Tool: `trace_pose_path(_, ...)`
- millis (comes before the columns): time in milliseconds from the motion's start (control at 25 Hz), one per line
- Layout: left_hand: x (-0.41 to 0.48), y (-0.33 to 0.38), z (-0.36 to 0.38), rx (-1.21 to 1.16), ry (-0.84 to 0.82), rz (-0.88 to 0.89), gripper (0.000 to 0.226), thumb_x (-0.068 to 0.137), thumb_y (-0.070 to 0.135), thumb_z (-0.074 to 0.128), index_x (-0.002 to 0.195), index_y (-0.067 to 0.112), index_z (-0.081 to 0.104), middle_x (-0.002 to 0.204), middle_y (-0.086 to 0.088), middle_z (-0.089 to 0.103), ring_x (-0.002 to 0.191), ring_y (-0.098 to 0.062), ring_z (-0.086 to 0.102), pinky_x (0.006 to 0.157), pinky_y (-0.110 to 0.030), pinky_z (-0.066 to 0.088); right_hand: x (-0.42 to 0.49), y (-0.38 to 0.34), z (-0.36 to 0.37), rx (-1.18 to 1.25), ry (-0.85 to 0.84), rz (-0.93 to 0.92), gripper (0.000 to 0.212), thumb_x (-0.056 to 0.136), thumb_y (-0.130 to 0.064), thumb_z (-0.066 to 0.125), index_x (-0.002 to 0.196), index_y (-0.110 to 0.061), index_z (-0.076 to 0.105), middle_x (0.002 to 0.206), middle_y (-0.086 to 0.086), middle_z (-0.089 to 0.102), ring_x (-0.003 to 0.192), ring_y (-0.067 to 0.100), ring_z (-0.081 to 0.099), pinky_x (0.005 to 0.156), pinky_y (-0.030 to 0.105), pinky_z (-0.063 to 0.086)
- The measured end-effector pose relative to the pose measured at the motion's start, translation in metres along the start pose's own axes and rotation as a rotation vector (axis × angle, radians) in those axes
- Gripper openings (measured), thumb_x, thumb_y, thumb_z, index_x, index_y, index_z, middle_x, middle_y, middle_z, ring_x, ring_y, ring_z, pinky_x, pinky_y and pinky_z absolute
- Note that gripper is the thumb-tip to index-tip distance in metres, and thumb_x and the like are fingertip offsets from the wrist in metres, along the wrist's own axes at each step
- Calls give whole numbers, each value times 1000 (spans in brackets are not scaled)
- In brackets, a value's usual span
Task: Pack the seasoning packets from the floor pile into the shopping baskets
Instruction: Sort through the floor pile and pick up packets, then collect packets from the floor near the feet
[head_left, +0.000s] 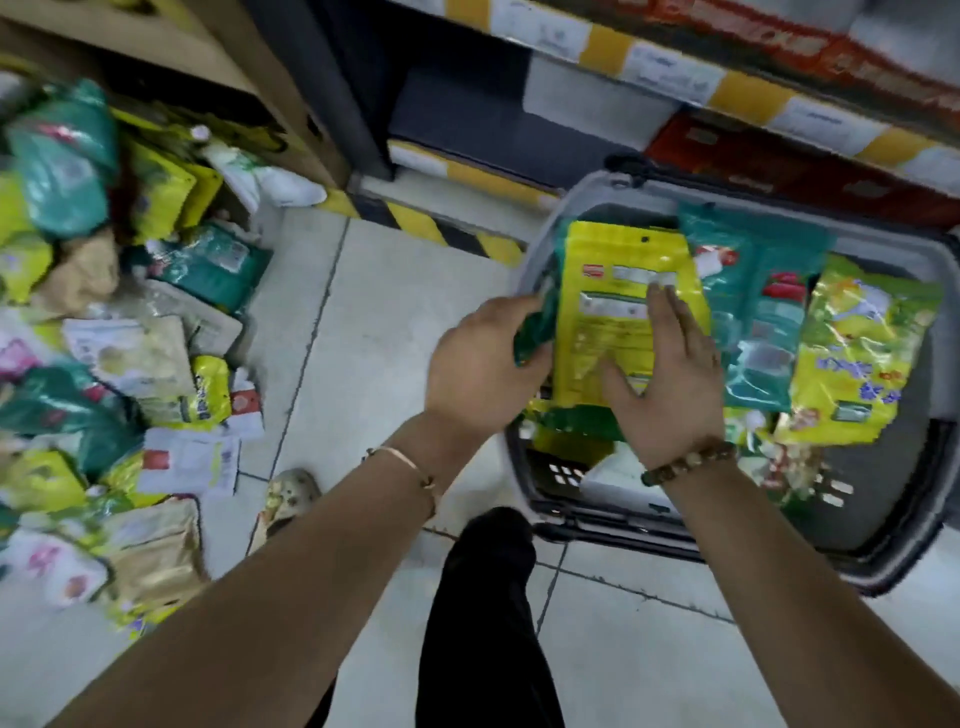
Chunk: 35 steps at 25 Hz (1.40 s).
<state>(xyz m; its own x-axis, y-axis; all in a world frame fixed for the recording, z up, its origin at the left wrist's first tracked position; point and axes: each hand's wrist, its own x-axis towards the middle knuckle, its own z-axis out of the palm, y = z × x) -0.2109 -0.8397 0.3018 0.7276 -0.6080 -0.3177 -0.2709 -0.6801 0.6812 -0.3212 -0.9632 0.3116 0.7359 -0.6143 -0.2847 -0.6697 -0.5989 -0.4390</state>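
Two hands over shopping basket (582, 189), head view: left grip (483, 364) curls round green packet (532, 332) at its edge; right grip (670, 374) is flat, fingers straight, pressing yellow packet (618, 291) onto stack. Best laid flat w/ neighbours. Floor pile (104, 338) sits left.

1. We see a grey shopping basket (584, 189) standing on the floor at the right, partly filled with packets.
2. A yellow packet (618, 312) lies flat on top at the basket's left end, with its hang hole at the far edge. Our right hand (670, 384) rests on it with straight fingers.
3. A dark green packet (532, 332) pokes out just left of the yellow one. Our left hand (478, 364) grips its edge.
4. Teal packets (753, 312) lie to the right of the yellow one, and a crinkled yellow-green packet (857, 358) lies further right.
5. The floor pile (130, 338) of yellow, teal, beige and white packets sprawls along the left, well apart from the basket.
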Motion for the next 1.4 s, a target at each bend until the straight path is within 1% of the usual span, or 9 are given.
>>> trace_pose_path(160,-37,-94,-71,-109,126,-306,40,88,27,61,127,27,55,127,7,56,107,-12,58,88,-25,45,1,-97,44,3,-89,-132,68,81,-33,51,142,-8,36,139,19,46,125,38,45,104,55,36)
trace_pose_path(320,-81,-192,-138,-260,273,-556,34,86,19,62,119,22,58,104,4,59,88,-15,61,78,-26,47,-3,-197,107,18,-242,-200,62,89,-20,58,145,-13,31,144,16,41,131,34,39,107,52,33)
trace_pose_path(480,-134,-286,-193,-359,357,-725,31,87,14,59,118,20,59,99,5,57,82,-13,57,70,-20,37,-23,-292,182,-37,-408,-273,57,91,-20,55,143,-15,34,144,11,42,131,30,38,110,43,30)
trace_pose_path(680,-180,-383,-226,-464,373,-879,33,90,18,57,123,20,55,105,2,56,88,-15,57,75,-26,43,-43,-374,269,-129,-579,-359,53,91,-18,55,140,-13,39,142,9,45,127,30,42,108,36,32)
trace_pose_path(920,-202,-481,-231,-498,291,-1002,40,90,23,56,130,19,50,121,-6,58,101,-24,58,86,-39,50,-38,-435,345,-233,-648,-372,49,91,-17,54,138,-13,42,140,6,47,125,25,45,104,31,34)
trace_pose_path(1080,-192,-536,-216,-508,257,-1076,45,89,26,60,131,15,48,128,-8,54,111,-27,55,89,-36,47,-15,-458,413,-288,-672,-298,49,91,-20,53,138,-17,40,139,8,47,123,26,47,98,35,39)
trace_pose_path(1240,-161,-592,-198,-453,339,-1101,59,84,29,67,135,9,43,132,-13,47,120,-30,47,94,-37,40,15,-466,496,-270,-711,-128,54,91,-22,55,141,-16,36,142,9,44,126,28,45,99,34,38)
trace_pose_path(1320,-140,-616,-193,-369,396,-1123,72,81,36,69,140,11,36,134,-14,44,124,-31,43,96,-41,39,34,-464,537,-294,-731,-94,60,89,-24,57,142,-16,31,141,12,42,125,30,44,100,36,38)
trace_pose_path(1400,-119,-641,-188,-388,455,-1125,84,73,47,72,141,14,34,132,-14,46,122,-33,45,96,-42,41,51,-458,573,-351,-725,-121,75,85,-27,63,146,-17,22,144,13,33,129,31,39,103,40,37)
